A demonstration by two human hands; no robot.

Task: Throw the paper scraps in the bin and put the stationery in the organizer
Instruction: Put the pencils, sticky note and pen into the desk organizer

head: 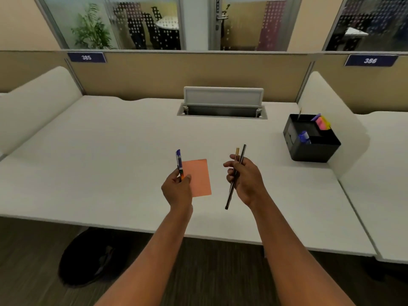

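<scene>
My left hand point(177, 191) holds a blue-capped pen point(179, 161) upright over the white desk point(99, 162). An orange paper sheet point(198, 176) sits right beside the pen, by my fingers; I cannot tell whether it lies on the desk or is held. My right hand point(246, 178) grips two thin pencils point(237, 171), one dark and one gold-tipped, slanting down to the left. A black organizer point(313, 149) stands at the desk's right, holding colourful sticky notes point(322, 123) and a blue item point(304, 137). A black bin point(88, 257) sits on the floor under the desk's left front.
A cable hatch point(223, 107) with its grey lid raised sits at the back middle of the desk. White side dividers point(326, 120) flank the desk, with a beige partition behind. The organizer is close to the right divider.
</scene>
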